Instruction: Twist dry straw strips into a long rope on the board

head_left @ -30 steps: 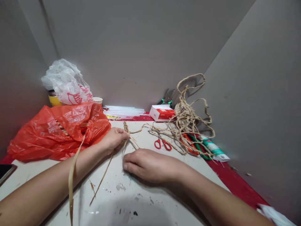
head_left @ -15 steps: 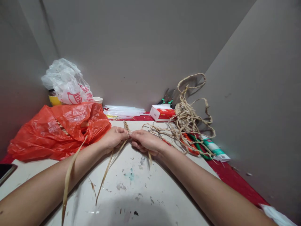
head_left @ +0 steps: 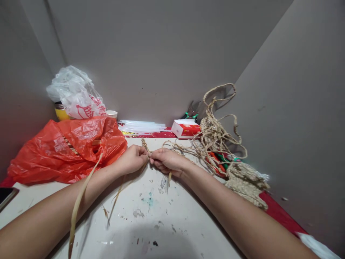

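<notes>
Over the white board, my left hand (head_left: 134, 159) and my right hand (head_left: 167, 160) meet fingertip to fingertip, both closed in a pinch. Between them they grip strands of dried plant fibre, and a short twisted braid (head_left: 145, 144) of it stands out beyond my fingers. One loose fibre strand (head_left: 115, 201) trails below my left hand. Another strand end (head_left: 169, 177) hangs beneath my right palm. A longer, wider fibre strip (head_left: 81, 201) lies across my left forearm from the orange plastic bag (head_left: 67, 144). My fingers hide the exact point of grip.
A tangled heap of fibre rope (head_left: 215, 133) sits at the back right, with a woven fibre piece (head_left: 246, 183) below it. Along the wall are a red and white box (head_left: 185, 128), green-handled pliers (head_left: 191, 113), clear sticks (head_left: 142, 126) and a paper cup (head_left: 111, 114). A phone (head_left: 7, 197) lies left.
A woven fibre piece now lies at the right, over the spot where a green and white tube showed. My hands hold nearly the same place; the trailing strand below my left hand has shifted.
</notes>
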### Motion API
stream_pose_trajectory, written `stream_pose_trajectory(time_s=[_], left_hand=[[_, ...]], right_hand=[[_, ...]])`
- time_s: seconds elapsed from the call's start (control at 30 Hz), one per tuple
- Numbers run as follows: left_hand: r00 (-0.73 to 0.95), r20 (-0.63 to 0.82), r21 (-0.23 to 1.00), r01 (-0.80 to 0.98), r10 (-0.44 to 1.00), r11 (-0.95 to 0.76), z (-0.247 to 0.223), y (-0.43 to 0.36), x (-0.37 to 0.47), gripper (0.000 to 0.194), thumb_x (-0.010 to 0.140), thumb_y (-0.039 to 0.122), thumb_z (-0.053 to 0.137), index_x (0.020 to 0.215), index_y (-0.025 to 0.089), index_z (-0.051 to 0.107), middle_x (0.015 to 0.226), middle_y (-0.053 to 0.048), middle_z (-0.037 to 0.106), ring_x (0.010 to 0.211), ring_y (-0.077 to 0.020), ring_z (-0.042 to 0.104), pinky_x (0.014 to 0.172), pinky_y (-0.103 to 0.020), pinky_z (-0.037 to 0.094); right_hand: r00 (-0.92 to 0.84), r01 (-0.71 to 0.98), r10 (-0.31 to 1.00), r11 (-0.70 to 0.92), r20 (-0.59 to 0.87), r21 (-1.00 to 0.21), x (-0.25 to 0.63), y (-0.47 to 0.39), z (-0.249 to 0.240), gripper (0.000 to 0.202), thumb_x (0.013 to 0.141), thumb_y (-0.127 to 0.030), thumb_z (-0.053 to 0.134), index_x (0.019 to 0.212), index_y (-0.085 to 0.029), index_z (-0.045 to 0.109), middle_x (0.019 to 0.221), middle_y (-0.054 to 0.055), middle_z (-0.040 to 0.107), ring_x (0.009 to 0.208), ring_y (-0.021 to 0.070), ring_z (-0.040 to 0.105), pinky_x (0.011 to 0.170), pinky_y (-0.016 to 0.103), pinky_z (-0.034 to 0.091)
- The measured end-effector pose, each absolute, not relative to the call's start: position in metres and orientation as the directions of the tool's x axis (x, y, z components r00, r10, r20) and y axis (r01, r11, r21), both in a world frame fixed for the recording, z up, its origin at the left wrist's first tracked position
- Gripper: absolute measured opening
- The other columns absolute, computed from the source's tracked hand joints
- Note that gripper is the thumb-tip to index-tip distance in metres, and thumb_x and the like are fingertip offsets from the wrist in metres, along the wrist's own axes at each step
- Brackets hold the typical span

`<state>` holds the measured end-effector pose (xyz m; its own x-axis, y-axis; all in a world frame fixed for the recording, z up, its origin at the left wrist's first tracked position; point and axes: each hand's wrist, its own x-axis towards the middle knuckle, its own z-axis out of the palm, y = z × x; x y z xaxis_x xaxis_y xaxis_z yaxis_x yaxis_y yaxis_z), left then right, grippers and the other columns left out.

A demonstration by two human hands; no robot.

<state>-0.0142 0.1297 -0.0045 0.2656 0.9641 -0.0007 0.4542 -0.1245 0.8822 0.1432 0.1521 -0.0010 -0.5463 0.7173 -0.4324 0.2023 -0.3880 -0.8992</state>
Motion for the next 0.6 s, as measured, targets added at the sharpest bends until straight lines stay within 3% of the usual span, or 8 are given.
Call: stream_pose_trajectory(time_s=[0.17, 0.27, 0.4, 0.5, 0.6], left_hand=[[0.323, -0.260, 0.942, 0.293, 0.910, 0.165, 0.002, 0.122, -0.008, 0.014, 0.078, 0.021, 0.043, 0.078, 0.015, 0.055, 0.051, 0.000, 0.058, 0.036, -0.0102, 0.049, 0.039, -0.020, 0.037], [0.294, -0.229, 0.954, 0.256, 0.928, 0.154, 0.002, 0.117, -0.003, 0.012, 0.079, 0.025, 0.046, 0.084, 0.016, 0.052, 0.056, -0.001, 0.061, 0.041, -0.0132, 0.056, 0.040, -0.022, 0.042], [0.297, -0.183, 0.957, 0.272, 0.937, 0.101, 0.001, 0.113, 0.002, 0.015, 0.075, 0.026, 0.050, 0.087, 0.017, 0.050, 0.057, 0.000, 0.062, 0.046, -0.0140, 0.058, 0.043, -0.022, 0.043], [0.276, -0.214, 0.927, 0.361, 0.937, 0.105, 0.010, 0.114, 0.000, 0.025, 0.071, 0.030, 0.053, 0.093, 0.016, 0.053, 0.048, 0.003, 0.057, 0.038, -0.0131, 0.051, 0.037, -0.020, 0.035], [0.121, -0.142, 0.895, 0.439, 0.982, 0.075, 0.019, 0.122, -0.007, 0.027, 0.067, 0.032, 0.055, 0.087, 0.015, 0.059, 0.043, 0.005, 0.051, 0.036, -0.0110, 0.042, 0.037, -0.020, 0.029]], right_hand=[[-0.463, 0.085, 0.790, -0.411, -0.401, -0.908, 0.137, 0.144, -0.001, 0.021, 0.078, -0.021, 0.048, 0.058, -0.016, 0.046, 0.035, -0.011, 0.032, 0.028, 0.0019, 0.016, 0.029, 0.015, 0.009], [-0.450, 0.050, 0.797, -0.428, -0.402, -0.903, 0.134, 0.139, 0.003, 0.025, 0.077, -0.021, 0.047, 0.054, -0.018, 0.040, 0.034, -0.010, 0.031, 0.028, 0.0022, 0.017, 0.029, 0.016, 0.010], [-0.441, 0.015, 0.810, -0.425, -0.388, -0.905, 0.133, 0.138, 0.005, 0.021, 0.075, -0.016, 0.050, 0.055, -0.016, 0.044, 0.034, -0.010, 0.034, 0.027, 0.0021, 0.020, 0.028, 0.016, 0.011], [-0.434, -0.006, 0.815, -0.428, -0.383, -0.904, 0.134, 0.139, 0.006, 0.018, 0.073, -0.012, 0.050, 0.057, -0.016, 0.044, 0.035, -0.010, 0.034, 0.027, 0.0017, 0.019, 0.029, 0.015, 0.012], [-0.479, -0.037, 0.797, -0.437, -0.368, -0.899, 0.136, 0.141, 0.005, 0.016, 0.076, -0.013, 0.048, 0.060, -0.015, 0.046, 0.037, -0.011, 0.032, 0.028, 0.0015, 0.017, 0.029, 0.014, 0.011]])
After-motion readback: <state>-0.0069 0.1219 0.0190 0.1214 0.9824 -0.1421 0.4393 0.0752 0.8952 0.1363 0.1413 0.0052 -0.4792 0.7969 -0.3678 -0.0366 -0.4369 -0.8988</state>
